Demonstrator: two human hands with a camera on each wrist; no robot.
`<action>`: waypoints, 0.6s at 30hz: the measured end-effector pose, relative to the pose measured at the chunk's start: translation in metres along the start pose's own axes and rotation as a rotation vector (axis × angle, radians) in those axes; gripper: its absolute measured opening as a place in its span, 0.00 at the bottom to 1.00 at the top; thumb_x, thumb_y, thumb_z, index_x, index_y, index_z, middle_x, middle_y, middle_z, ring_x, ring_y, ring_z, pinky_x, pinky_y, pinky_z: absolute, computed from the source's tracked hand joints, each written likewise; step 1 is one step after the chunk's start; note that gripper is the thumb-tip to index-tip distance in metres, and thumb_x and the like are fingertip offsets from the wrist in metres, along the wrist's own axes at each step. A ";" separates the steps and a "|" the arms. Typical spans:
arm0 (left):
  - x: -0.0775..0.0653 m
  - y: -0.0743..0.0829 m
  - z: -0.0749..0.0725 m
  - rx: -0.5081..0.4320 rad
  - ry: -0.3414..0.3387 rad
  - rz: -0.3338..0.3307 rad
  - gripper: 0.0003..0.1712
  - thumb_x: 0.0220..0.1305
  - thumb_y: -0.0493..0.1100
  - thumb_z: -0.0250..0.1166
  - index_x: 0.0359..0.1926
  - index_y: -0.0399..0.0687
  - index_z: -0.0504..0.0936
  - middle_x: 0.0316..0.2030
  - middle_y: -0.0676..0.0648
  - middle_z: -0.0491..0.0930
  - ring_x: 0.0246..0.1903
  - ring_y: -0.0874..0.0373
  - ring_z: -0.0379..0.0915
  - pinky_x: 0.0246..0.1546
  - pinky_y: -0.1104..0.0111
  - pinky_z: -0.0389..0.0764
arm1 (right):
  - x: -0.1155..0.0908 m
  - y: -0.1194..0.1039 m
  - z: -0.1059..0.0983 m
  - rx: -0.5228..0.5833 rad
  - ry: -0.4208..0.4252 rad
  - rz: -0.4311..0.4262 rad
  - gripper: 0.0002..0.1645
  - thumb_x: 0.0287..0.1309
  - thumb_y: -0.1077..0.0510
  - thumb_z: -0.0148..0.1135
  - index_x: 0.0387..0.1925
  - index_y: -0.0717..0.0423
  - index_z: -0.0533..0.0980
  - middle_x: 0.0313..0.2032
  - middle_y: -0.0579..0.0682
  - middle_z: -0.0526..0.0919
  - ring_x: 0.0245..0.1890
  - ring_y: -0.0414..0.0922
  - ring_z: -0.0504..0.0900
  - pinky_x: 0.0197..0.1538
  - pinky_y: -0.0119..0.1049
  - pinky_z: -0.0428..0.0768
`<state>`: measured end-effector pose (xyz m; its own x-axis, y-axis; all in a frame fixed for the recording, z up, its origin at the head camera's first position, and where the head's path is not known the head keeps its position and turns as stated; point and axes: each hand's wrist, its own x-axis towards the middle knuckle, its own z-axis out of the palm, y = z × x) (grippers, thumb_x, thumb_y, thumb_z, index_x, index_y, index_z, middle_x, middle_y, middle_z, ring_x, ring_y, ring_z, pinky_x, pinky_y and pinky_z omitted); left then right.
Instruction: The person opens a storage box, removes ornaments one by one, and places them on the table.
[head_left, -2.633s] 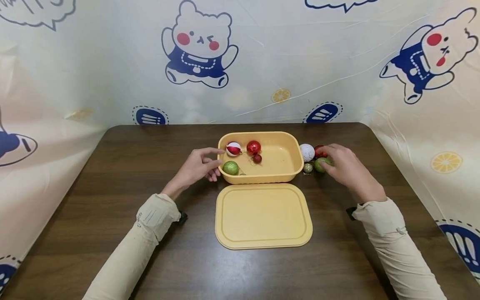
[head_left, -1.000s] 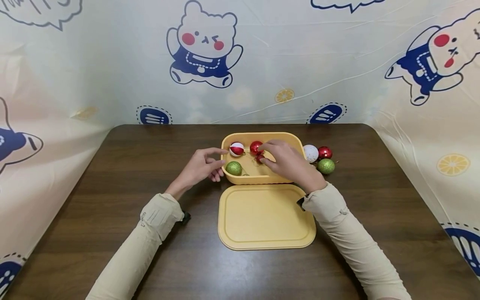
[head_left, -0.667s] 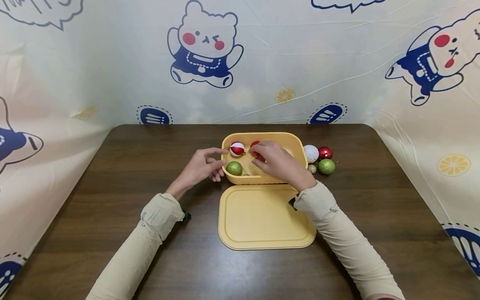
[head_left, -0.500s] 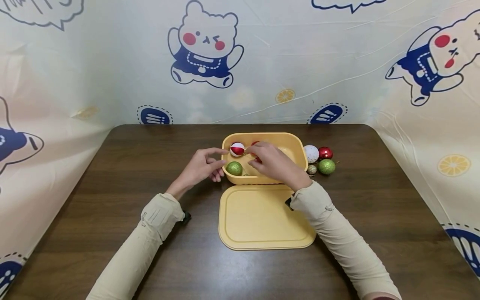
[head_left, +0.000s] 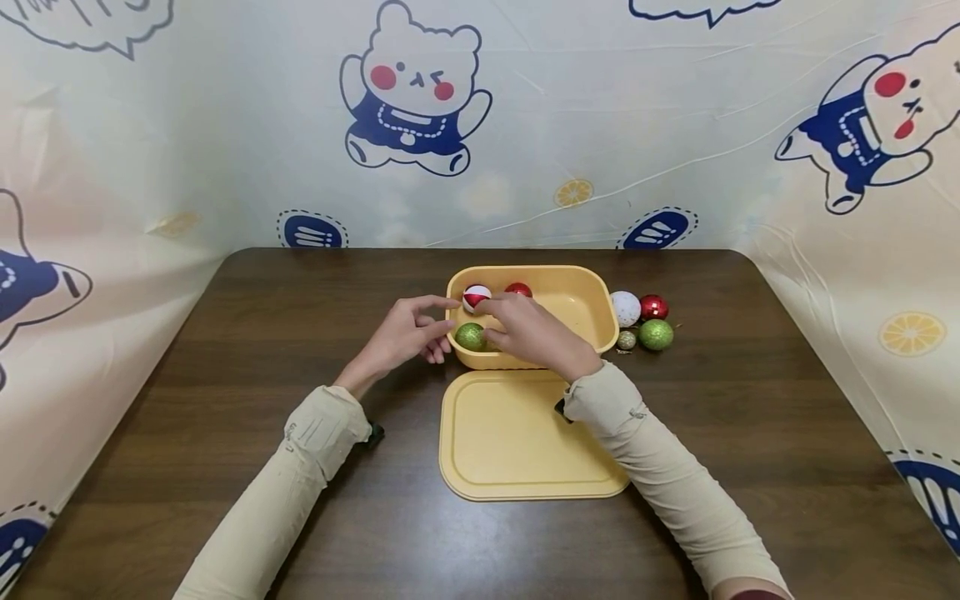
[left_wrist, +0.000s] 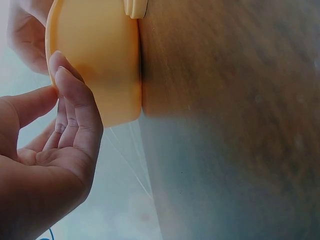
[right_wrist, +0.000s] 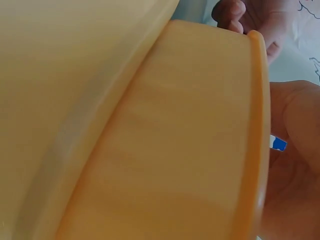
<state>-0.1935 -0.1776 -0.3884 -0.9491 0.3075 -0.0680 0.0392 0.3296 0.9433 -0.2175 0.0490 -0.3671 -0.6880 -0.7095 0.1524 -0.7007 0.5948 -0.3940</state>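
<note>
A yellow plastic box [head_left: 577,340] holds several Christmas balls. Inside are a red and white ball [head_left: 476,297], a green glitter ball [head_left: 471,337] and a shiny red ball [head_left: 518,289]. My left hand [head_left: 405,333] touches the box's left rim with extended index finger and thumb, the other fingers loosely bent. Reaching over the front rim, my right hand [head_left: 528,327] is inside the box, fingertips between the striped and green balls. The small red ball seen earlier is hidden there; I cannot tell whether these fingers hold it. In the right wrist view, the box wall [right_wrist: 200,125] hides those fingertips.
Right of the box lie a white speckled ball [head_left: 626,308], a red ball [head_left: 654,307], a green ball [head_left: 656,334] and a small gold ball [head_left: 626,340]. A flat yellow lid [head_left: 517,442] lies in front on the dark wooden table [head_left: 262,333]. A printed curtain [head_left: 525,125] stands behind.
My right hand has come from the loose balls on the right into the box, then slid left, covering the small red ball. My left hand has stayed at the left rim.
</note>
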 end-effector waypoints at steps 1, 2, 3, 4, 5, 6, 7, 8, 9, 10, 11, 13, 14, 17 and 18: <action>0.000 0.000 0.000 0.002 -0.001 0.000 0.22 0.72 0.37 0.61 0.64 0.38 0.74 0.25 0.32 0.82 0.18 0.51 0.79 0.22 0.62 0.84 | 0.001 0.000 0.001 0.001 -0.005 0.001 0.19 0.65 0.59 0.65 0.55 0.62 0.80 0.51 0.54 0.83 0.51 0.49 0.80 0.55 0.42 0.79; 0.000 0.000 0.000 0.003 -0.002 0.000 0.22 0.72 0.38 0.61 0.64 0.38 0.74 0.26 0.32 0.82 0.18 0.51 0.79 0.23 0.62 0.84 | 0.002 -0.001 0.002 0.000 -0.009 0.001 0.19 0.65 0.58 0.65 0.55 0.62 0.80 0.51 0.54 0.83 0.51 0.49 0.80 0.55 0.42 0.79; 0.000 0.000 0.000 0.005 -0.002 0.001 0.22 0.72 0.38 0.61 0.64 0.39 0.74 0.26 0.32 0.82 0.18 0.51 0.79 0.23 0.62 0.84 | 0.003 -0.001 0.003 -0.001 -0.013 0.003 0.19 0.66 0.57 0.65 0.54 0.61 0.80 0.50 0.54 0.84 0.50 0.49 0.80 0.54 0.42 0.79; 0.000 0.000 0.000 0.006 -0.003 0.001 0.22 0.72 0.38 0.61 0.64 0.39 0.74 0.26 0.31 0.82 0.18 0.50 0.79 0.23 0.62 0.84 | 0.004 -0.001 0.004 -0.005 -0.016 0.003 0.19 0.66 0.56 0.65 0.54 0.61 0.81 0.50 0.53 0.84 0.49 0.48 0.80 0.54 0.41 0.79; -0.001 0.001 0.000 0.005 -0.003 0.000 0.22 0.72 0.38 0.61 0.64 0.39 0.74 0.26 0.31 0.82 0.18 0.50 0.79 0.23 0.62 0.84 | 0.004 -0.002 0.005 -0.003 -0.019 0.004 0.18 0.66 0.56 0.65 0.53 0.61 0.81 0.49 0.53 0.84 0.48 0.48 0.80 0.53 0.41 0.79; -0.001 0.001 0.000 0.005 -0.002 0.000 0.22 0.72 0.38 0.61 0.64 0.39 0.74 0.26 0.31 0.82 0.18 0.50 0.79 0.23 0.61 0.84 | 0.005 -0.002 0.005 0.000 -0.021 0.003 0.18 0.65 0.55 0.65 0.53 0.61 0.81 0.49 0.53 0.84 0.48 0.48 0.81 0.52 0.40 0.79; -0.001 0.002 0.000 0.004 -0.001 0.000 0.22 0.71 0.38 0.61 0.64 0.39 0.74 0.26 0.31 0.82 0.18 0.50 0.79 0.23 0.61 0.84 | 0.006 -0.002 0.006 0.004 -0.026 0.003 0.18 0.65 0.55 0.66 0.52 0.60 0.81 0.48 0.52 0.84 0.47 0.48 0.81 0.52 0.40 0.79; -0.001 0.002 0.000 0.004 -0.001 0.000 0.22 0.71 0.38 0.61 0.64 0.39 0.74 0.26 0.31 0.82 0.18 0.50 0.79 0.23 0.61 0.84 | 0.007 -0.002 0.007 0.011 -0.030 0.002 0.17 0.65 0.55 0.66 0.52 0.60 0.81 0.48 0.52 0.84 0.47 0.48 0.81 0.51 0.39 0.79; -0.001 0.002 0.000 0.004 -0.001 0.002 0.22 0.71 0.38 0.61 0.64 0.39 0.74 0.26 0.31 0.82 0.18 0.50 0.79 0.23 0.61 0.84 | 0.007 -0.002 0.008 0.022 -0.036 0.001 0.17 0.65 0.55 0.66 0.51 0.59 0.81 0.47 0.51 0.84 0.47 0.47 0.81 0.51 0.38 0.79; -0.001 0.002 0.000 0.004 0.000 0.001 0.22 0.71 0.38 0.61 0.64 0.40 0.74 0.26 0.32 0.82 0.18 0.50 0.79 0.23 0.61 0.84 | 0.008 -0.002 0.008 0.038 -0.044 -0.004 0.16 0.65 0.56 0.66 0.51 0.59 0.81 0.47 0.51 0.84 0.46 0.47 0.81 0.50 0.38 0.79; -0.001 0.002 0.000 0.004 0.001 0.000 0.22 0.71 0.37 0.61 0.64 0.40 0.74 0.26 0.32 0.82 0.18 0.50 0.78 0.23 0.61 0.84 | 0.009 -0.002 0.009 0.057 -0.053 -0.009 0.16 0.65 0.56 0.66 0.51 0.59 0.81 0.46 0.51 0.84 0.45 0.47 0.81 0.49 0.38 0.79; -0.001 0.002 0.000 0.005 0.000 0.002 0.22 0.71 0.37 0.61 0.64 0.40 0.74 0.25 0.32 0.82 0.17 0.50 0.78 0.23 0.61 0.84 | 0.011 -0.001 0.011 0.097 -0.067 -0.018 0.15 0.65 0.57 0.66 0.50 0.59 0.81 0.46 0.51 0.84 0.44 0.46 0.81 0.49 0.37 0.79; -0.001 0.002 0.000 0.006 -0.002 0.003 0.22 0.71 0.38 0.61 0.64 0.40 0.74 0.25 0.32 0.82 0.17 0.50 0.78 0.23 0.61 0.85 | 0.012 0.000 0.011 0.117 -0.073 -0.024 0.14 0.65 0.58 0.66 0.50 0.59 0.81 0.45 0.51 0.85 0.43 0.45 0.81 0.49 0.38 0.79; -0.001 0.002 0.000 0.006 0.000 -0.001 0.22 0.71 0.38 0.61 0.64 0.40 0.75 0.25 0.33 0.82 0.18 0.50 0.79 0.23 0.61 0.85 | 0.014 0.001 0.012 0.166 -0.086 -0.026 0.14 0.64 0.59 0.66 0.50 0.59 0.81 0.45 0.50 0.85 0.42 0.44 0.83 0.50 0.38 0.81; -0.001 0.002 0.000 0.007 0.000 -0.001 0.22 0.71 0.38 0.61 0.64 0.40 0.74 0.25 0.34 0.82 0.18 0.50 0.79 0.23 0.61 0.85 | 0.014 0.002 0.012 0.179 -0.088 -0.021 0.14 0.64 0.59 0.66 0.51 0.59 0.81 0.45 0.50 0.85 0.42 0.43 0.83 0.50 0.39 0.81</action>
<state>-0.1924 -0.1773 -0.3861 -0.9490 0.3076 -0.0686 0.0410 0.3363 0.9408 -0.2259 0.0355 -0.3770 -0.6487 -0.7563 0.0854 -0.6646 0.5082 -0.5477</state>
